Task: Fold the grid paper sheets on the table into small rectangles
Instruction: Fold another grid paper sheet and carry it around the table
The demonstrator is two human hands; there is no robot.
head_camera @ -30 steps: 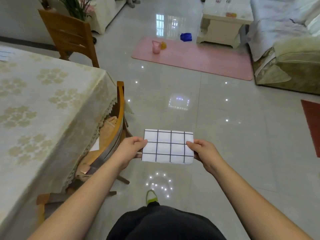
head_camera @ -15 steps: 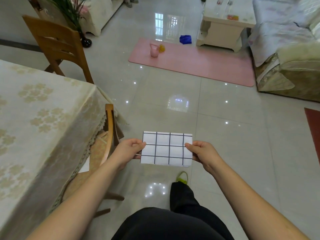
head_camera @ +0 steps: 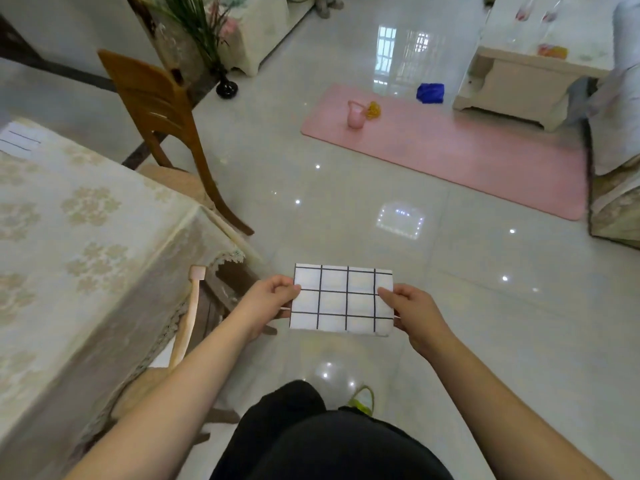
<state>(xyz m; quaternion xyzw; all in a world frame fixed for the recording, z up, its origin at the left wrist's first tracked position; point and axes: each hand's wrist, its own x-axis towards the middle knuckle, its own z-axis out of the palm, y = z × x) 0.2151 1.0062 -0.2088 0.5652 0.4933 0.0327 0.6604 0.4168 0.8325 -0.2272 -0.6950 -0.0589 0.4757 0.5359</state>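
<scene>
From the head view, the person stands beside the table, not over it. The grid paper is up in the air between the two hands, above the shiny floor. The left hand pinches the paper's left edge, with its thumb on top and curled fingers tucked under. The right hand pinches the right edge in the same way. I think both hands hold the ends so the paper stays flat and does not flop. It looks already folded, because it is small and a thin bit of another layer peeks out at each side. The table is to the left of the left hand, well apart from the paper.

Now the count. There is one folded grid paper in the hands. One more sheet lies far off on the table's back corner; it shows lines, but I cannot tell if it is grid paper. There are two wooden chairs: one chair behind the table, and another chair tucked under it, just left of the left hand.
</scene>
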